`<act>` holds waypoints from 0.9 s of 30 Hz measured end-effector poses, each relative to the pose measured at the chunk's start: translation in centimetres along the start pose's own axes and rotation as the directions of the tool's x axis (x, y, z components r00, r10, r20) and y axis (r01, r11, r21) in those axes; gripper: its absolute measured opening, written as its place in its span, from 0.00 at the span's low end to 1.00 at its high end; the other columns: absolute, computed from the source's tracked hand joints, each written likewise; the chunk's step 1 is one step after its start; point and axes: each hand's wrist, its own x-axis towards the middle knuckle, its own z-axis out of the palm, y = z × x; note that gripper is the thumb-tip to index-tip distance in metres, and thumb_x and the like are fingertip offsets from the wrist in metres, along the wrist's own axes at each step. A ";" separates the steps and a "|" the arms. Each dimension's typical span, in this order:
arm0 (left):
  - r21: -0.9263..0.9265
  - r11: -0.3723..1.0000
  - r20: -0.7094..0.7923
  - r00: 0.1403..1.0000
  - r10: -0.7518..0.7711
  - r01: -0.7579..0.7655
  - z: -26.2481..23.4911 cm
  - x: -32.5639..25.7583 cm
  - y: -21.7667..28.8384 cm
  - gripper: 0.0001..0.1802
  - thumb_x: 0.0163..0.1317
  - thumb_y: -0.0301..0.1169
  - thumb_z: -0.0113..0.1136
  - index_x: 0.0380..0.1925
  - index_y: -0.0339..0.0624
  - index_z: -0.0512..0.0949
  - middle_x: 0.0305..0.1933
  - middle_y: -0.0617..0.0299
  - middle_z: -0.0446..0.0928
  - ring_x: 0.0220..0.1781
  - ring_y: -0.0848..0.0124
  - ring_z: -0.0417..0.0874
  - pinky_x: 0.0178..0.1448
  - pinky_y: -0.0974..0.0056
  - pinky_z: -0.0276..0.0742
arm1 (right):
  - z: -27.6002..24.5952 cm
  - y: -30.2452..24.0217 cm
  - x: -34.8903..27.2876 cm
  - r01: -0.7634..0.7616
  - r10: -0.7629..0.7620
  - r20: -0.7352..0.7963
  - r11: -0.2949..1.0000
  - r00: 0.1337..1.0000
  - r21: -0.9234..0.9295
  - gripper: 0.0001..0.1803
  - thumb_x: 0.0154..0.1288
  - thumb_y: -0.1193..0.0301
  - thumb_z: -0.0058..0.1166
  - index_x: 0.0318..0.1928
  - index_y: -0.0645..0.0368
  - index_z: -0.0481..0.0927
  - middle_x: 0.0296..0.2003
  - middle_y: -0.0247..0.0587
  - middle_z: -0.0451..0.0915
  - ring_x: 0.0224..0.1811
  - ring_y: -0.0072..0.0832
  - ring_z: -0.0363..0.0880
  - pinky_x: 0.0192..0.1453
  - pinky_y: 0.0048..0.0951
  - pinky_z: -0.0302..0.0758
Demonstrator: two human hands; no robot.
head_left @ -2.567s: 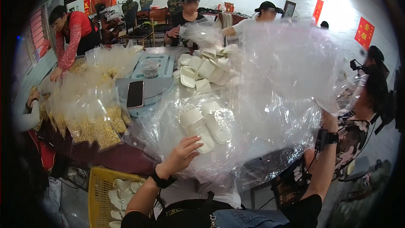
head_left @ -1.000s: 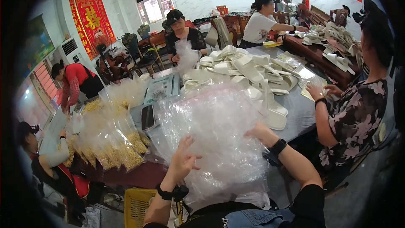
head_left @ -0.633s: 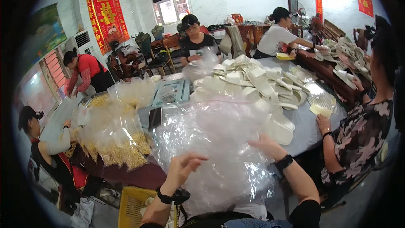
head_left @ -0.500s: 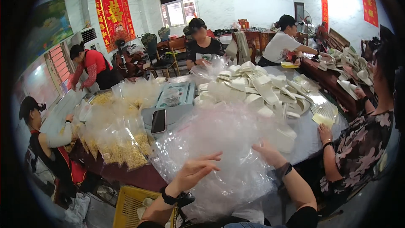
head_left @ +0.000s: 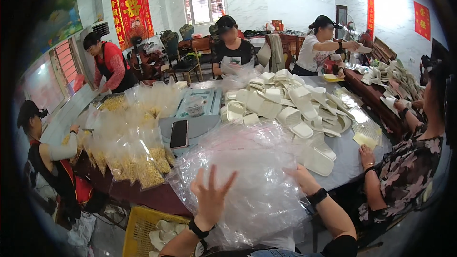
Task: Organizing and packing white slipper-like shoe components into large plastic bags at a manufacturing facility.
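Observation:
A stack of large clear plastic bags (head_left: 252, 176) lies in front of me, reaching over the table's near edge. My left hand (head_left: 212, 197) is raised over its left part, fingers spread, holding nothing. At the stack's right edge, my right hand (head_left: 307, 181) has its fingers closed on the plastic, with the fingertips partly hidden by it. Just beyond the bags is a heap of cream slippers (head_left: 300, 100), a few of them close to my right hand. To the left, a dark-screened phone (head_left: 179, 134) rests on a grey-blue surface.
Filled clear bags of small yellow pieces (head_left: 147, 166) stand at left. A yellow basket (head_left: 138, 231) holding slippers is below the table's edge. A round clear tub (head_left: 194, 106) sits beyond the phone. Several co-workers surround the table; one person's hand (head_left: 367, 154) rests by yellow paper at right.
My left hand has turned upward and spread its fingers. The bags have flattened and dropped lower, uncovering more slippers. My right hand stays at their right edge, slightly lower. A co-worker in white has raised an arm.

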 end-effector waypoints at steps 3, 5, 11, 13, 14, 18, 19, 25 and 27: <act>0.264 0.950 0.423 0.905 0.042 -0.168 -0.1 0.1 2.1 0.35 0.61 0.26 0.55 0.71 0.53 0.63 0.78 0.50 0.51 0.79 0.44 0.49 0.72 0.26 0.38 | 0.1 0.1 0.0 0.016 -0.018 0.042 0.999 0.999 0.052 0.19 0.70 0.67 0.58 0.56 0.63 0.75 0.44 0.38 0.82 0.40 0.23 0.81 0.42 0.26 0.80; 0.313 0.869 0.584 0.799 0.142 -0.384 2.4 -0.8 1.5 0.33 0.63 0.34 0.55 0.70 0.63 0.65 0.79 0.52 0.49 0.80 0.39 0.42 0.69 0.21 0.32 | -1.5 0.8 0.0 -0.076 0.048 0.147 0.978 0.988 0.197 0.20 0.71 0.65 0.56 0.58 0.63 0.73 0.47 0.40 0.80 0.45 0.26 0.81 0.47 0.29 0.80; -0.081 0.997 0.564 0.824 0.049 -0.004 4.2 -1.1 0.7 0.34 0.62 0.64 0.51 0.70 0.83 0.62 0.78 0.44 0.47 0.78 0.32 0.40 0.61 0.13 0.34 | -0.6 -0.9 -2.3 -0.152 0.035 0.280 0.900 0.959 0.409 0.24 0.74 0.62 0.51 0.63 0.64 0.69 0.63 0.43 0.71 0.63 0.36 0.72 0.66 0.39 0.70; -0.073 0.996 0.570 0.818 0.083 -0.050 5.5 -1.6 0.4 0.36 0.61 0.66 0.49 0.70 0.85 0.61 0.79 0.44 0.46 0.77 0.30 0.39 0.60 0.12 0.35 | -2.2 0.2 -1.5 -0.212 0.029 0.375 0.864 0.927 0.457 0.25 0.74 0.64 0.51 0.64 0.64 0.68 0.66 0.43 0.68 0.65 0.37 0.69 0.69 0.40 0.66; -0.063 0.993 0.577 0.808 0.119 -0.102 6.1 -1.9 0.4 0.37 0.60 0.69 0.47 0.70 0.87 0.59 0.79 0.45 0.45 0.76 0.27 0.37 0.58 0.11 0.36 | -3.4 0.9 -0.8 -0.027 0.020 0.388 1.000 0.922 0.012 0.28 0.71 0.63 0.54 0.65 0.65 0.67 0.67 0.44 0.67 0.66 0.38 0.68 0.69 0.38 0.65; 0.003 0.996 0.690 0.720 0.065 -0.093 5.9 -2.4 0.5 0.36 0.61 0.67 0.49 0.69 0.79 0.64 0.74 0.43 0.57 0.73 0.36 0.56 0.63 0.18 0.45 | 3.3 -2.8 -2.7 0.271 -0.040 0.496 0.875 0.867 -0.402 0.39 0.60 0.62 0.66 0.67 0.67 0.65 0.67 0.47 0.67 0.65 0.37 0.68 0.68 0.34 0.64; -0.183 0.973 0.767 0.640 0.054 0.138 6.5 -2.6 0.2 0.36 0.61 0.65 0.51 0.68 0.72 0.66 0.69 0.46 0.65 0.68 0.42 0.65 0.64 0.28 0.54 | 3.5 -2.7 -2.4 0.276 -0.044 0.496 0.872 0.867 -0.404 0.39 0.60 0.62 0.66 0.67 0.67 0.65 0.67 0.47 0.67 0.65 0.37 0.68 0.68 0.34 0.64; -0.302 0.946 0.679 0.724 0.125 0.120 6.4 -2.9 -0.3 0.33 0.63 0.57 0.57 0.63 0.53 0.73 0.54 0.51 0.80 0.56 0.55 0.80 0.57 0.54 0.73 | 5.0 -2.7 -3.8 0.526 -0.206 0.593 0.730 0.779 -0.437 0.49 0.51 0.61 0.74 0.69 0.68 0.62 0.61 0.51 0.74 0.65 0.40 0.68 0.71 0.36 0.62; -0.316 0.948 0.591 0.788 0.174 0.027 7.1 -3.9 -0.6 0.32 0.63 0.56 0.57 0.62 0.51 0.74 0.55 0.50 0.79 0.56 0.54 0.80 0.55 0.54 0.74 | 5.6 -1.7 -4.2 0.580 -0.265 0.560 0.633 0.785 -0.513 0.45 0.53 0.64 0.71 0.67 0.68 0.63 0.59 0.51 0.75 0.64 0.38 0.70 0.69 0.36 0.64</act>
